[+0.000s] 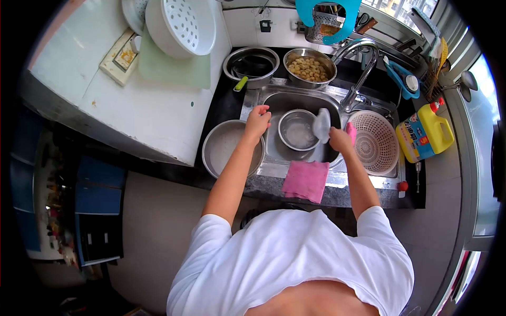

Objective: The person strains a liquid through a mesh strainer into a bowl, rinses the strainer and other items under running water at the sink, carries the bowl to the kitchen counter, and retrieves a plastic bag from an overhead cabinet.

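Note:
My right hand (340,140) is closed on a translucent white, rounded plastic piece (321,125), whose exact kind I cannot make out. This piece is tilted over the right rim of a metal bowl (287,142) in the sink (274,98). Cloudy liquid shows inside the bowl. Above the sink's left edge, my left hand (258,124) has its fingers curled in, with nothing visible in them. Beneath my left forearm sits a wide metal basin (216,150) on the counter.
A pink cloth (305,181) hangs over the sink's front edge. To the right are a pink colander (375,142) and a yellow bottle (427,131). Behind stand a bowl of cut pieces (310,68), a pot (252,68) and the faucet (363,71).

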The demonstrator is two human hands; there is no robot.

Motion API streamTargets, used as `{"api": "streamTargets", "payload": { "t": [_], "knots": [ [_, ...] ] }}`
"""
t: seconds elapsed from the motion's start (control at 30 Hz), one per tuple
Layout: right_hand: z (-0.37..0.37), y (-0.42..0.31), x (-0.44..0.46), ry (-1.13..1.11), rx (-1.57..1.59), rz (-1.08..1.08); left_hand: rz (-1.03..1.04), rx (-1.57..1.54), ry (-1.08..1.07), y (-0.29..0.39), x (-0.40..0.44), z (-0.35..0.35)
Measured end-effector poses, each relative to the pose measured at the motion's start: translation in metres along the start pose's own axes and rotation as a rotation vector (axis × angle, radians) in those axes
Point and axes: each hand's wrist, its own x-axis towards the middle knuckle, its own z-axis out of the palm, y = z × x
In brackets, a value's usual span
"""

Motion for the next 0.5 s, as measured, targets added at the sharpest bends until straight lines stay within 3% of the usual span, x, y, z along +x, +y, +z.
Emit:
{"api": "streamTargets", "payload": {
  "t": [0.03, 0.07, 0.13, 0.2, 0.33, 0.5],
  "knots": [
    [-0.001, -0.011, -0.009, 0.086, 0.195, 0.093, 0.009, 0.032, 0.008, 0.0, -0.001, -0.001],
    [-0.017, -0.02, -0.014, 0.05, 0.291, -0.02, 0.028, 0.052, 0.021, 0.005, 0.005, 0.0],
    [-0.049, -0.033, -0.019, 0.099, 0.23, -0.013, 0.023, 0.051, 0.018, 0.013, -0.002, 0.001],
    [-0.066, -0.022, -0.014, 0.23, 0.476, -0.106, 0.017, 0.05, 0.019, 0.011, -0.002, 0.002],
    [-0.146, -0.042, -0.037, -0.002, 0.829, 0.077, 0.032, 0.023, 0.014, 0.008, -0.004, 0.0],
    [-0.178, -0.049, -0.054, -0.036, 1.127, 0.015, 0.02, 0.001, 0.033, 0.008, -0.001, -0.005]
  ]
}}
